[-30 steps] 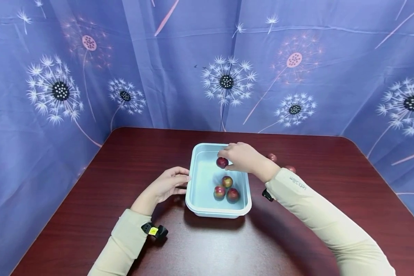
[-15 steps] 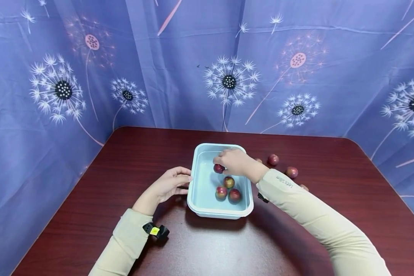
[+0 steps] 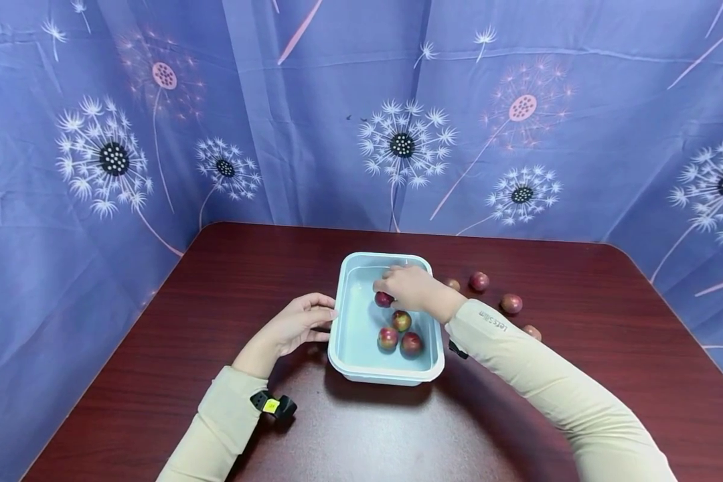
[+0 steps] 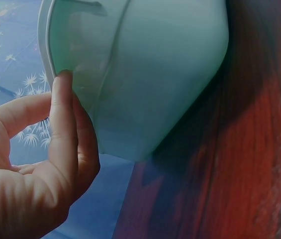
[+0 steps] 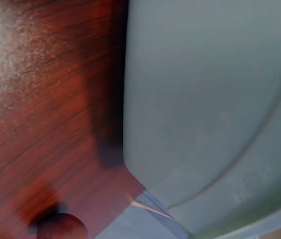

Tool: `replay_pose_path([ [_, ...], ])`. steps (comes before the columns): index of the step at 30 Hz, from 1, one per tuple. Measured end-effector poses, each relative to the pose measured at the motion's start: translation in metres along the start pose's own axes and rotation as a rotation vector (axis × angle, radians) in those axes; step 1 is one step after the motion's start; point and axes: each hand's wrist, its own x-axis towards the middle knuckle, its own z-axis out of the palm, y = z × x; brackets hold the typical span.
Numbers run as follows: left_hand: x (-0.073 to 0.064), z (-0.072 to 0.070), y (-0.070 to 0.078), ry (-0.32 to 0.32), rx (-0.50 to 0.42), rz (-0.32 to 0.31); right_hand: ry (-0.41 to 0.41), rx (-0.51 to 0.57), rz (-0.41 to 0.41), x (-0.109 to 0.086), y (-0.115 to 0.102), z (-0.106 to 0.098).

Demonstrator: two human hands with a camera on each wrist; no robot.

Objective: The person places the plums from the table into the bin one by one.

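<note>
A light blue plastic container point(image 3: 357, 367) stands on the table, with three red-and-yellow plums, one of them this plum point(image 3: 388, 339), on its floor. My right hand point(image 3: 414, 289) reaches over its right rim and holds a dark red plum point(image 3: 383, 300) low inside, beyond the other three. At the left side, my left hand point(image 3: 298, 327) touches the container's rim with its fingertips. The left wrist view shows those fingers point(image 4: 63, 114) fairly straight against the container wall point(image 4: 150, 74). Only the outer container wall point(image 5: 200, 99) shows in the right wrist view; the right hand is out of that view.
Several more plums lie on the dark red wooden table point(image 3: 265, 268) right of the container, among them one plum point(image 3: 478, 281) farther back and another plum point(image 3: 511, 304) beside the right sleeve. A blue curtain point(image 3: 313, 134) with dandelion prints hangs behind the table.
My right hand has moved left and down into the container with the plum. More plums on the right show from behind the arm. My left hand stays at the rim.
</note>
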Motion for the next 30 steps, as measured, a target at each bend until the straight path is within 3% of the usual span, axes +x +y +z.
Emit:
replay_pose_path([
  [14,0.0026,0.0018,-0.0025,0.001,-0.011,-0.004,0.008,0.002,-0.002,-0.0022,-0.0013,0.0079],
  [30,0.0019,-0.0005,-0.002,0.008,0.004,-0.011,0.05,0.004,0.027,-0.0025,0.0019,0.0017],
])
